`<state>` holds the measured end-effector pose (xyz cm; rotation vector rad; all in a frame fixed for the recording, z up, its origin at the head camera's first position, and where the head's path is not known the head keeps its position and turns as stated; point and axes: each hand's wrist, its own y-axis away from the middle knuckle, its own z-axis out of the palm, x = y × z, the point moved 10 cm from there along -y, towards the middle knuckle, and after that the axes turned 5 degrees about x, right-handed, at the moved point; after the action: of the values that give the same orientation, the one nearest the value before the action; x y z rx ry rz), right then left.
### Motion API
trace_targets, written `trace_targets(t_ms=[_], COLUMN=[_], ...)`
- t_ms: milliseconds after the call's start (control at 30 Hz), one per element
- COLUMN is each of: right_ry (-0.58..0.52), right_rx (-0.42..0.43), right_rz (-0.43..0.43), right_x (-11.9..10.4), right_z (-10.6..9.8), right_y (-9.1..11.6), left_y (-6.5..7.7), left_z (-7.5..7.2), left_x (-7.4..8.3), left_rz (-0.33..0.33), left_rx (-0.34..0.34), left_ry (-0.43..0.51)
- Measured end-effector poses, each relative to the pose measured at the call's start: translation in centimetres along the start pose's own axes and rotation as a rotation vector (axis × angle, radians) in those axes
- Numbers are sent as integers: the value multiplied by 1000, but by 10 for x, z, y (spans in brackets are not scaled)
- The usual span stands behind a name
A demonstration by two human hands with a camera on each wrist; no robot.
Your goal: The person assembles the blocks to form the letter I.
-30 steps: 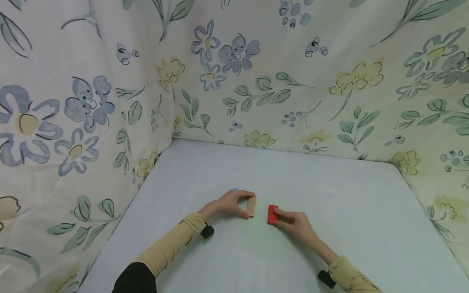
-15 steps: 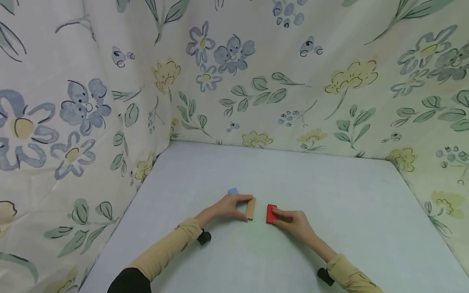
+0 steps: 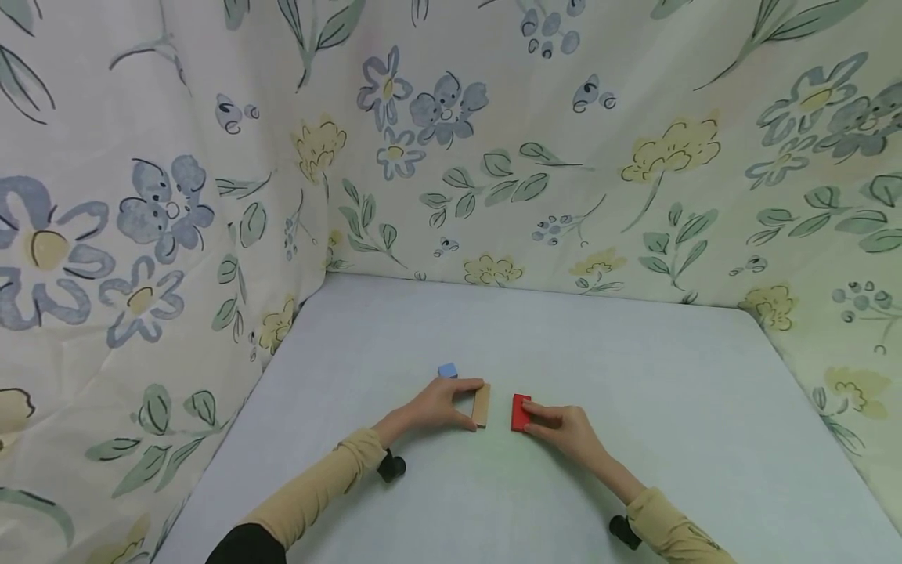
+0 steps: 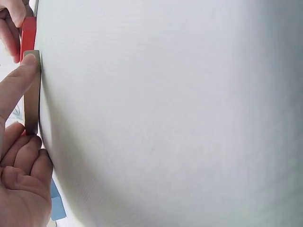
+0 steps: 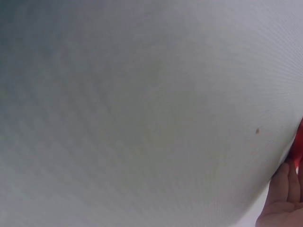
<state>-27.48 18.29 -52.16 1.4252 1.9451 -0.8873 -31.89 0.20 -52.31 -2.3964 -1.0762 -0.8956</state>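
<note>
My left hand (image 3: 431,406) holds a flat, natural-wood block (image 3: 481,406) by its two ends, thumb at the near end and fingertips at the far end. In the left wrist view the same wooden block (image 4: 32,97) spans from thumb to curled fingers. To its right, my right hand (image 3: 571,429) pinches a red rectangular block (image 3: 520,413) by its right side. A gap separates the two blocks in the head view. At the right wrist view's edge only part of the red block (image 5: 297,144) shows above the fingers.
A small blue block (image 3: 447,370) lies on the white table (image 3: 564,337) just beyond my left hand. Floral fabric (image 3: 507,117) hangs behind and to the sides of the table. A black wrist device (image 3: 391,466) sits below the left wrist, another (image 3: 624,532) below the right.
My left hand has drawn slightly toward me with the wooden block, and the blue block behind it has come into fuller view. The right hand and red block stay nearly still.
</note>
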Motion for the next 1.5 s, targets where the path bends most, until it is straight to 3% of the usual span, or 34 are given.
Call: trace_targets(t_ms=[500,800,1500], right_ry=[3,7,16], right_rx=[1,7,-1], right_rz=[7,-5,-12], right_x=[0,0,-2], right_z=[0,-1,1], right_y=[1,0,-1], left_y=[1,-10,-37], left_z=[-2,-14,-36], left_x=[8,13,20], left_rz=[8,35,9], left_rx=[22,44,87], left_ry=[50,21,4])
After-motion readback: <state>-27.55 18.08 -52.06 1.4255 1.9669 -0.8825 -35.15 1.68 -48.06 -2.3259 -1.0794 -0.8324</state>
